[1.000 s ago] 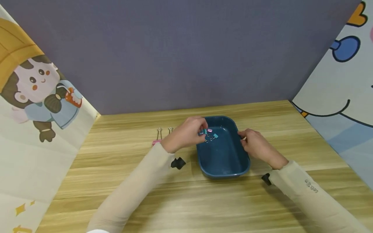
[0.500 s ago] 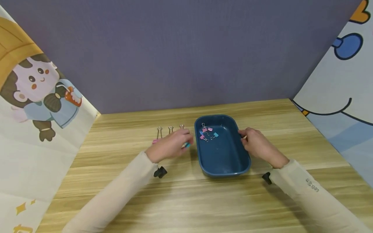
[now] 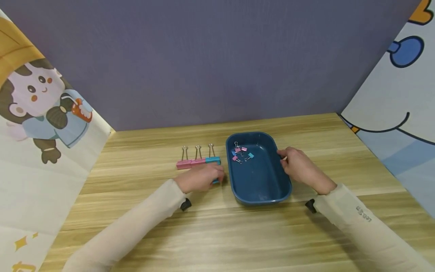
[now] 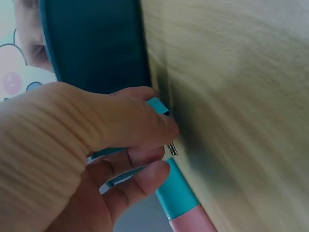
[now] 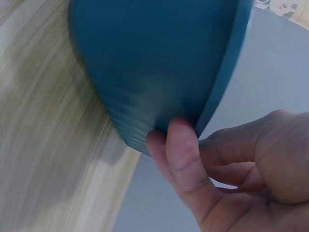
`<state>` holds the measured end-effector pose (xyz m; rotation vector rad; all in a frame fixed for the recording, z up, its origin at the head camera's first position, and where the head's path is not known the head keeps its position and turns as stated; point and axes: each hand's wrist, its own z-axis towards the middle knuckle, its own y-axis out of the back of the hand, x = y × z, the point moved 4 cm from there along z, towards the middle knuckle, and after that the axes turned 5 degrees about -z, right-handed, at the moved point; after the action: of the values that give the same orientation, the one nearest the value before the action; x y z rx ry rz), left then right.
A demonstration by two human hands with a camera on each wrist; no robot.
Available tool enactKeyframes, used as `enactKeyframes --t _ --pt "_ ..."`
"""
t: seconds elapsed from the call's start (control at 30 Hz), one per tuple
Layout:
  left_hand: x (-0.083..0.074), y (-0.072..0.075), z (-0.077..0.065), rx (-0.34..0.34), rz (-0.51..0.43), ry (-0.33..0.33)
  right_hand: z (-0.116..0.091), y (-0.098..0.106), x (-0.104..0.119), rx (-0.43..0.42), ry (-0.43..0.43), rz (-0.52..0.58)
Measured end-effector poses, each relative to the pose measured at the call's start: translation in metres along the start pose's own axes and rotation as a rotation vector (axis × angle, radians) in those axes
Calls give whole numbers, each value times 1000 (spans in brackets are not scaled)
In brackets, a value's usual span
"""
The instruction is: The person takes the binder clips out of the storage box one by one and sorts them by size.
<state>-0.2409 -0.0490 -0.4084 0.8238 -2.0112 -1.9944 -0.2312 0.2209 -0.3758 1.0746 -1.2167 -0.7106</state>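
A turquoise binder clip (image 4: 157, 105), just carried from the blue bin (image 3: 262, 185), is being pinched in the curled left hand (image 3: 200, 177) off the bin's left edge, seemingly picked, not yet released, with three clips (image 3: 198, 162) sitting toward the table's far edge (image 3: 299, 128) and the right hand (image 3: 296, 164) gripping the bin's right rim.

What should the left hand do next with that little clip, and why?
Probably set the pinched clip down on the table near the row's blue clip and let go. The left hand has it just in front of that one, which lines up with two pink clips, while the right hand holds the tray by its edge.
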Motion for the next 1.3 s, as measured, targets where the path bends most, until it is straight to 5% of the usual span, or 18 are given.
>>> enactKeyframes --t 0.43,0.7,1.03,1.3 --pt "0 -5 3 -18 40 -75 -1 0 0 16 -14 18" --pt "5 12 -4 13 -92 -66 0 0 1 11 -8 6" --pt "-1 53 -6 -220 -124 -42 -1 0 -1 14 -17 13" --pt "-14 68 2 -298 -186 -50 -1 0 0 15 -8 15"
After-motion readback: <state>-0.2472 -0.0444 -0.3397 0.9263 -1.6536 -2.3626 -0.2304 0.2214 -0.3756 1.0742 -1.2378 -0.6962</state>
